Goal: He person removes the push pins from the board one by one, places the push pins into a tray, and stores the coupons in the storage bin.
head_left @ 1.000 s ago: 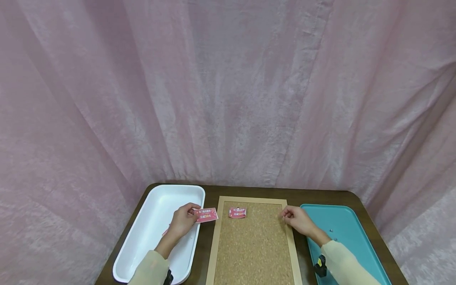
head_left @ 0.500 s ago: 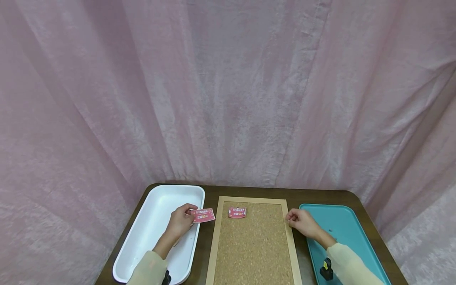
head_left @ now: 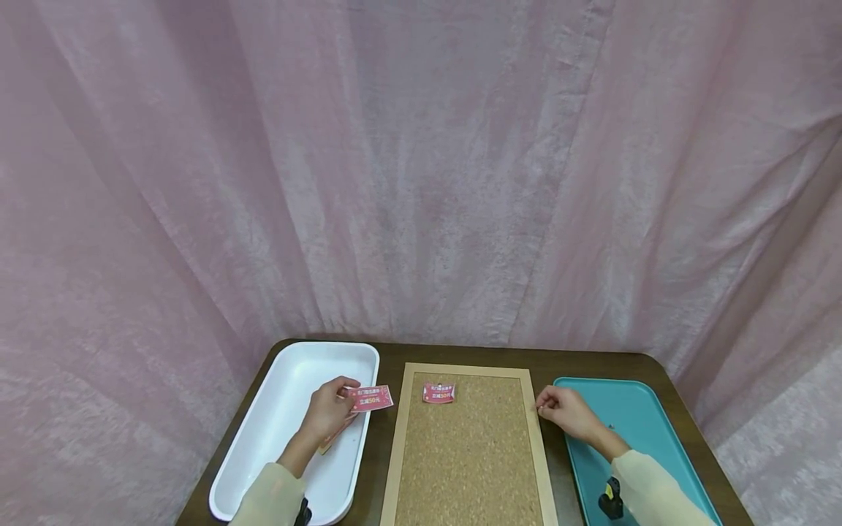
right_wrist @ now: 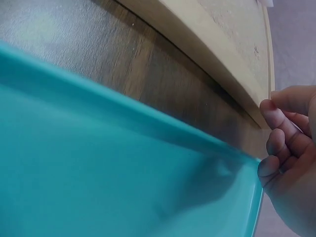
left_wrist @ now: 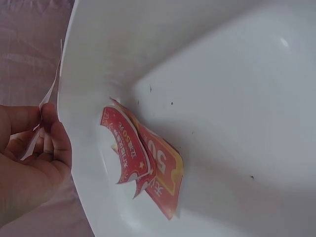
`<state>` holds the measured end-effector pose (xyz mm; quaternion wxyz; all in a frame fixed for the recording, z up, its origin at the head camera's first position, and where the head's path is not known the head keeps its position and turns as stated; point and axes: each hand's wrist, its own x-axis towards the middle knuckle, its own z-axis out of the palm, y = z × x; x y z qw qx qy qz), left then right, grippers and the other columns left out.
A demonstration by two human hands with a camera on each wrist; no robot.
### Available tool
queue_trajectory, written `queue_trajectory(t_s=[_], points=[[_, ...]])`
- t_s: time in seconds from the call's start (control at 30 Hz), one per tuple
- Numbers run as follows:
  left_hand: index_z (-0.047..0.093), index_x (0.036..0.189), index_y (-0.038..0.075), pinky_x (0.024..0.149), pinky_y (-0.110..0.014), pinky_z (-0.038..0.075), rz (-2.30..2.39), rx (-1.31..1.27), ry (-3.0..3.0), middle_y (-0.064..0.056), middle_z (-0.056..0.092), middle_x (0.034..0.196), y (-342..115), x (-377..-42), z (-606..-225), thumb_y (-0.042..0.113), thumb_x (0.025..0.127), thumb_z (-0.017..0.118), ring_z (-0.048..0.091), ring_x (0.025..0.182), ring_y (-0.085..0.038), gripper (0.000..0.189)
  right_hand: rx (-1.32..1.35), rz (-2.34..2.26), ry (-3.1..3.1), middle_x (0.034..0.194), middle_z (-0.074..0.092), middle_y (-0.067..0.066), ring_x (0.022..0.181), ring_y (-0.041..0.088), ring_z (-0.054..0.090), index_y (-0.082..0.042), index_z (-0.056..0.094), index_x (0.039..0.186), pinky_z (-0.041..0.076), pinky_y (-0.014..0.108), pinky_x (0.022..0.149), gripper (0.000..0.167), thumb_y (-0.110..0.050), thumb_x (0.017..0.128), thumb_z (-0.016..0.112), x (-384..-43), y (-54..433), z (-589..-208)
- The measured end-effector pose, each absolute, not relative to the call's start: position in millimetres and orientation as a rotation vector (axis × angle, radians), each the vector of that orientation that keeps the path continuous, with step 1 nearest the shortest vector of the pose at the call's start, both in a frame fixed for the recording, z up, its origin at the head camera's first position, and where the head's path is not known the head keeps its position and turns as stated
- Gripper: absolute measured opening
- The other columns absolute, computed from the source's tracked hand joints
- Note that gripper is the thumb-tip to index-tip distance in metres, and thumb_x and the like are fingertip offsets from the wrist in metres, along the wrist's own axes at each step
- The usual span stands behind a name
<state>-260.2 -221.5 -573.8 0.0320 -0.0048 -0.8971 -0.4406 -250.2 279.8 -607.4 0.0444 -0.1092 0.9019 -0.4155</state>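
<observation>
Our left hand [head_left: 329, 413] pinches a thin, floppy red coupon [head_left: 370, 399] by its edge at lower left; right hand [head_left: 564, 412] curls, its contents unclear.

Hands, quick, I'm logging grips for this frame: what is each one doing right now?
Left hand: pinches a red coupon at the white tray's rim.
Right hand: fingers curled at the cork board's right edge; whether it holds anything cannot be told.
</observation>
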Motion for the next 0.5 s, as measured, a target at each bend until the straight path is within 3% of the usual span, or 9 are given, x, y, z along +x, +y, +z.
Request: queue_trajectory(t_s=[0.5], points=[[0.073, 0.12, 0.003, 0.064, -0.027, 0.048, -1.309, 0.074, -2.817, -0.011, 0.067, 0.096, -237, -260, -573, 0.004, 0.097, 0.068, 0.06, 0.077, -0.017, 0.024, -0.309, -1.281, 2.781, 0.085, 0.065, 0.003, 0.074, 0.007, 0.055, 0.002, 0.069, 0.098, 0.048, 0.025, 0.065, 0.004, 0.001, 0.094, 0.069, -242, 300, -613]])
